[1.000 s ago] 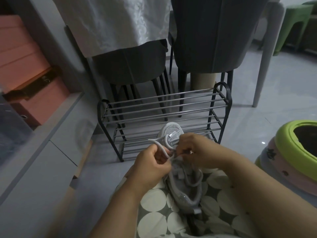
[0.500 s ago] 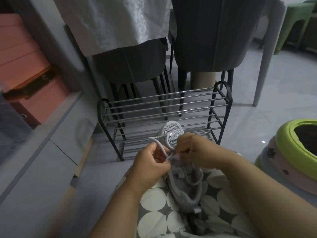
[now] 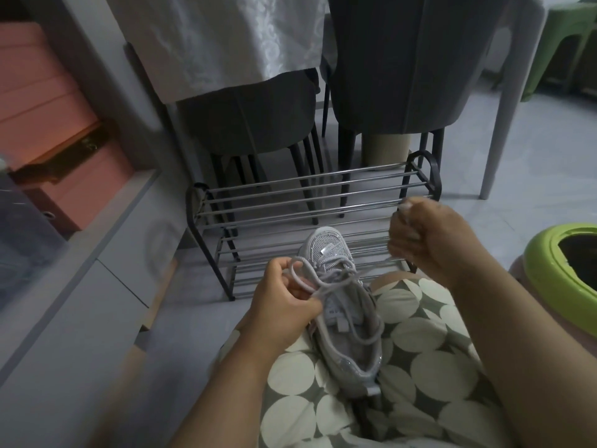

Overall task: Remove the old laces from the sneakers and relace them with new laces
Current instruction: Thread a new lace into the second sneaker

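Unlacing is the step: my right hand (image 3: 426, 240) pinches the lace (image 3: 326, 281), left hand (image 3: 284, 305) grips its loop beside the sneaker (image 3: 342, 305); next, free another eyelet.

A home dining area, cloth-draped table (image 3: 226, 43), grey upholstered chairs (image 3: 397, 66) tucked under it, metal shoe rack (image 3: 310, 202) on the tiled floor (image 3: 533, 156), pink storage boxes (image 3: 42, 101) along the left edge.
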